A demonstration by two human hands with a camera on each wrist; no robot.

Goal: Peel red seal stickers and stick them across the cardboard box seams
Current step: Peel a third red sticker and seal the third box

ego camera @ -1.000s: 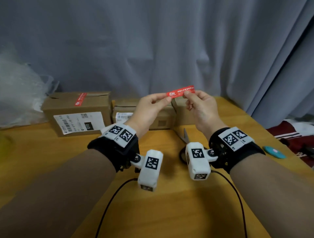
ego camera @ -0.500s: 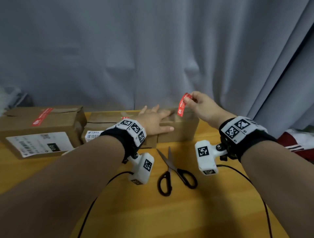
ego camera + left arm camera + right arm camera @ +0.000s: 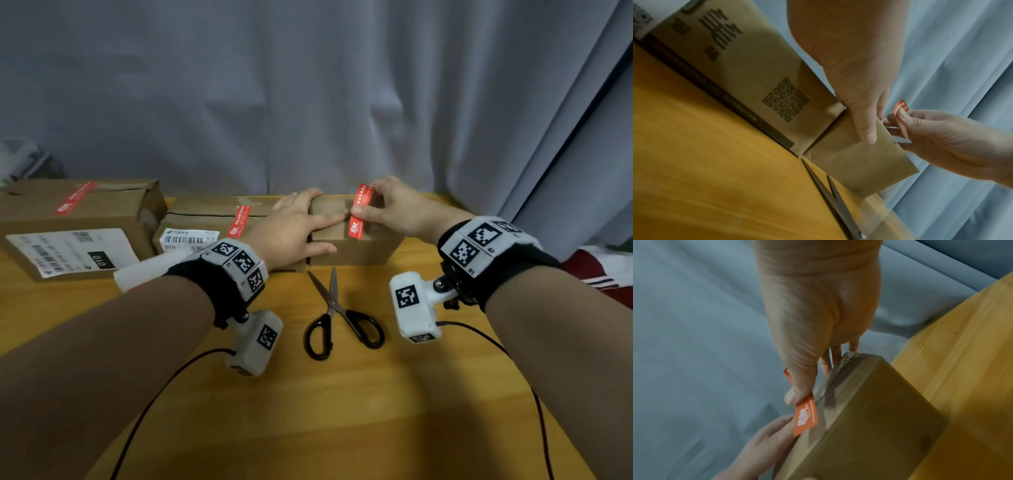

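Note:
A small cardboard box (image 3: 363,248) stands at the table's far middle-right. My right hand (image 3: 385,209) pinches a red seal sticker (image 3: 359,214) and holds it over the box top; the sticker's lower end hangs past the front edge. The right wrist view shows my thumb on the sticker (image 3: 805,417) above the box (image 3: 869,418). My left hand (image 3: 294,229) lies flat on the box's left end, fingers straight, index tip near the sticker and thumb along the front face. In the left wrist view my thumb (image 3: 865,126) rests on the box front (image 3: 857,160).
A middle box (image 3: 205,219) carrying a red sticker (image 3: 239,221) touches the small box's left side. A larger box (image 3: 78,222), also stickered, stands further left. Black scissors (image 3: 339,318) lie open on the wooden table (image 3: 342,411) in front. A grey curtain hangs behind.
One second ago both hands held the sticker up in the air. My left hand has let go and settled on the small box; my right hand has lowered the sticker onto the box top.

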